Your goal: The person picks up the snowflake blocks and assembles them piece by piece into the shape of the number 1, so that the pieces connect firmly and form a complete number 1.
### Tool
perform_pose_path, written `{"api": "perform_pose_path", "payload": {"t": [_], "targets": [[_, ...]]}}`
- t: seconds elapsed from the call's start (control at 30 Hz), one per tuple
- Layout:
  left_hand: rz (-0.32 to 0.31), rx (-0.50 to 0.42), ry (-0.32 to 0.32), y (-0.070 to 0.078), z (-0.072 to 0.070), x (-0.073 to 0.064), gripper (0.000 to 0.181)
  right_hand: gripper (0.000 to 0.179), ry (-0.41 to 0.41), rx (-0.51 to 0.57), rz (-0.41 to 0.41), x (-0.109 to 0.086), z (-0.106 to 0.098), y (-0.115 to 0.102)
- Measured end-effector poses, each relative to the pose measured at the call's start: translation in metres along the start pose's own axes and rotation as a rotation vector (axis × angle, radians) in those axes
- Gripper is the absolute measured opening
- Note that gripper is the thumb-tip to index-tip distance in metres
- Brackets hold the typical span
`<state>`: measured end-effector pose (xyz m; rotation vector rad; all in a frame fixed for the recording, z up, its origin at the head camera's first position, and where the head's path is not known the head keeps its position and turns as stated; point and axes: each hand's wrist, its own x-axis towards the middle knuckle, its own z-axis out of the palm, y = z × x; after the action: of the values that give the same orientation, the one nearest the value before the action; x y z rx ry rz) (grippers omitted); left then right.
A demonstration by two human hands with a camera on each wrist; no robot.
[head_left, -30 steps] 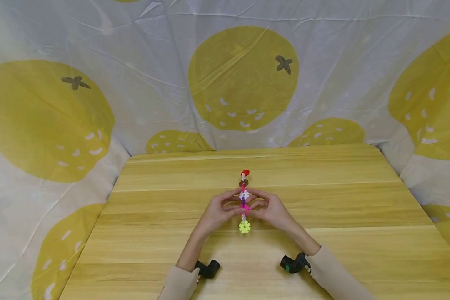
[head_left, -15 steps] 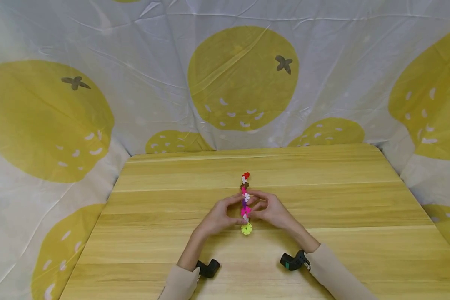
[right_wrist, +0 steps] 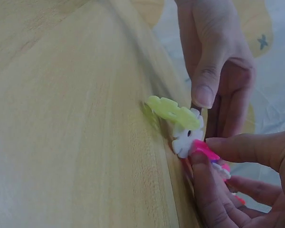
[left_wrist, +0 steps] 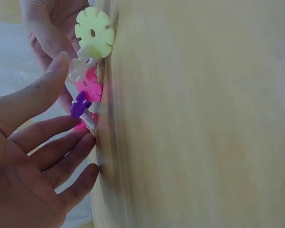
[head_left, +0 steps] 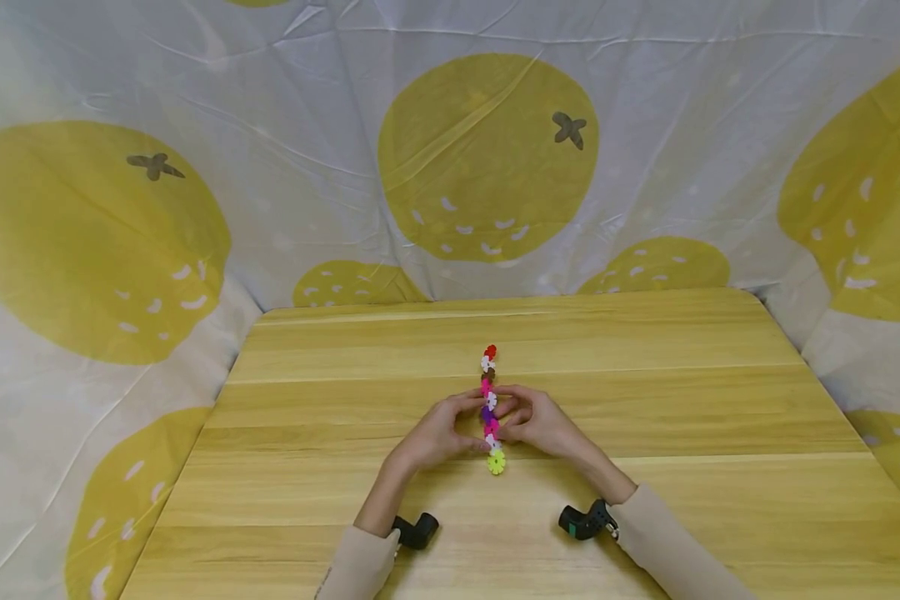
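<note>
A chain of slotted plastic snowflake discs (head_left: 487,414) runs front to back over the table's middle. At its near end is a yellow disc (left_wrist: 94,32); a red disc (head_left: 491,352) forms the far end. My right hand (head_left: 543,423) pinches a pink disc (right_wrist: 205,149) between thumb and forefinger. On the other side, my left hand (head_left: 438,435) has its fingers stretched out against the chain near the purple disc (left_wrist: 79,105). Its thumb points at the white disc (right_wrist: 184,138) behind the yellow one. Parts of the middle discs are hidden by fingers.
The wooden table (head_left: 330,358) reaches back to a white cloth (head_left: 300,167) printed with big yellow fruit. Black wrist cameras (head_left: 417,531) stick out from both sleeves, low over the table.
My left thumb has slid toward me, from the pink disc to beside the white one. The chain has shifted slightly nearer me and its discs have turned. My right hand stays at the pink disc.
</note>
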<state>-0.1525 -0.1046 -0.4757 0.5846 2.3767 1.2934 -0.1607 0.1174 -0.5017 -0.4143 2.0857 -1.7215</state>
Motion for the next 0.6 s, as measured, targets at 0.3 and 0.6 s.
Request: {"api": "perform_pose_path", "payload": {"t": [0.3, 0.6], "targets": [[0.0, 0.032, 0.004, -0.0002, 0.0028, -0.0003, 0.065, 0.066, -0.01, -0.017, -0.003, -0.0005, 0.0007, 0.0014], [-0.016, 0.053, -0.03, 0.0011, 0.0006, 0.0005, 0.063, 0.067, -0.003, -0.027, 0.006, 0.0009, 0.0002, 0.0033]]}}
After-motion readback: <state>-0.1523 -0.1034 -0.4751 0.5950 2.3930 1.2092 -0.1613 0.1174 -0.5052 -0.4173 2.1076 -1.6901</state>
